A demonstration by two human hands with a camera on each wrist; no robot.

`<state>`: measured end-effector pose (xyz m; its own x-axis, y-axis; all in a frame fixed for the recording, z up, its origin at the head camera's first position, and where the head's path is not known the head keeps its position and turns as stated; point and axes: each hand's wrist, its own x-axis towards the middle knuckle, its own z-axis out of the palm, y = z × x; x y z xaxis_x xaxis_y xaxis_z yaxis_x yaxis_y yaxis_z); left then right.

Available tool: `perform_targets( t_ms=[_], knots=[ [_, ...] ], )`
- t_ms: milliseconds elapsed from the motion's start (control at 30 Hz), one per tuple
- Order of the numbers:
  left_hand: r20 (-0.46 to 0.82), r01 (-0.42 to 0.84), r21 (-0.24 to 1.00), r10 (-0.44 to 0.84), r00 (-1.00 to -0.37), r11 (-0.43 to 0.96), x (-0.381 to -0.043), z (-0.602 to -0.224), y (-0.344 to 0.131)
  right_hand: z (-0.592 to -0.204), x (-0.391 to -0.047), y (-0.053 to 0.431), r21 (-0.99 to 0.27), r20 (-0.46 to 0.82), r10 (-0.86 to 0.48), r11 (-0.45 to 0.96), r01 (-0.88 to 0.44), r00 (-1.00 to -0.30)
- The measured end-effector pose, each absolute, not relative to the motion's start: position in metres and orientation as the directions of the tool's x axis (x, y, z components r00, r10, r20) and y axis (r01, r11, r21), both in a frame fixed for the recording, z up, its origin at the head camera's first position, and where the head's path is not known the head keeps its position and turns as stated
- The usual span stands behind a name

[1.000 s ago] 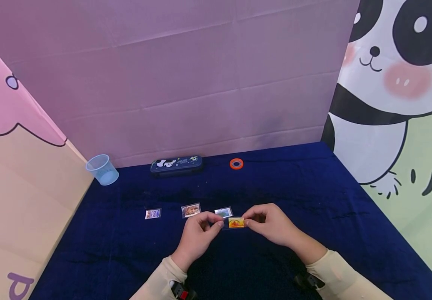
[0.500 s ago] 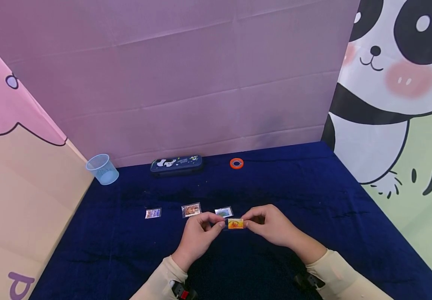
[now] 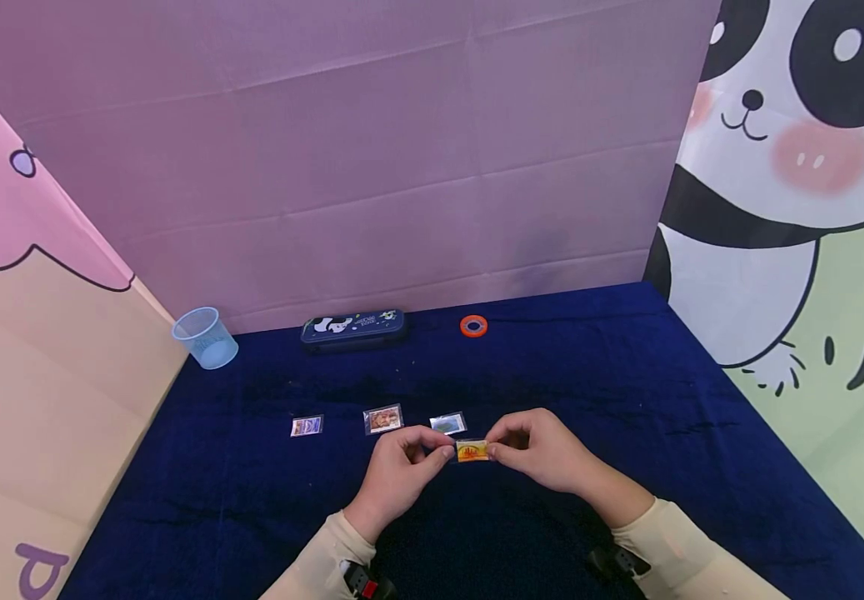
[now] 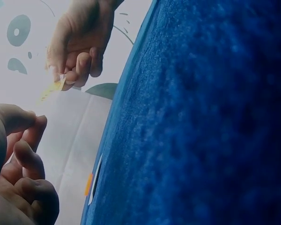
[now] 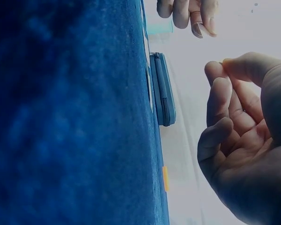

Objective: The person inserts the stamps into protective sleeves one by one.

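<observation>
In the head view a small yellow stamp [image 3: 473,451] with a red design is held above the dark blue cloth between both hands. My left hand [image 3: 400,468] pinches the edge of a clear sleeve [image 3: 461,453] with thumb and forefinger, and the sleeve overlaps the stamp's left side. On the other side my right hand [image 3: 540,450] pinches the stamp's right end. The left wrist view shows the stamp [image 4: 51,90] tilted between the two pinches. Just beyond lie a blue-green stamp in a sleeve [image 3: 448,423], a brown one [image 3: 382,419] and a purple one [image 3: 307,426].
At the back of the blue cloth [image 3: 589,358] lies a dark blue pencil case [image 3: 353,328] with a panda print. An orange tape roll [image 3: 473,326] lies to its right. A translucent blue cup [image 3: 207,340] stands at the back left corner.
My left fingertips have shifted slightly right, closer to the yellow stamp, and less bare sleeve shows between them. The stamp is slightly lower in the head view; the right hand is nearly still.
</observation>
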<state>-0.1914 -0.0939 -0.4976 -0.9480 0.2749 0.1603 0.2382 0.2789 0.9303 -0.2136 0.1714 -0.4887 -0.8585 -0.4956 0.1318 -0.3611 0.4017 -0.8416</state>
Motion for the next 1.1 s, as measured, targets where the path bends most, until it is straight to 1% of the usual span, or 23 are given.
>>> perform_targets(
  t_ms=[567, 1100],
  knots=[
    [0.149, 0.225, 0.931, 0.265, -0.953, 0.287, -0.1916, -0.4969, -0.0952, -0.4876, -0.2115, 0.1695, -0.849, 0.128, -0.472, 0.402, -0.342, -0.872],
    [0.152, 0.24, 0.927, 0.294, -0.944, 0.29, -0.1925, -0.5017, -0.0949, -0.4856, -0.2101, 0.1694, -0.835, 0.129, -0.487, 0.417, -0.36, -0.864]
  ],
)
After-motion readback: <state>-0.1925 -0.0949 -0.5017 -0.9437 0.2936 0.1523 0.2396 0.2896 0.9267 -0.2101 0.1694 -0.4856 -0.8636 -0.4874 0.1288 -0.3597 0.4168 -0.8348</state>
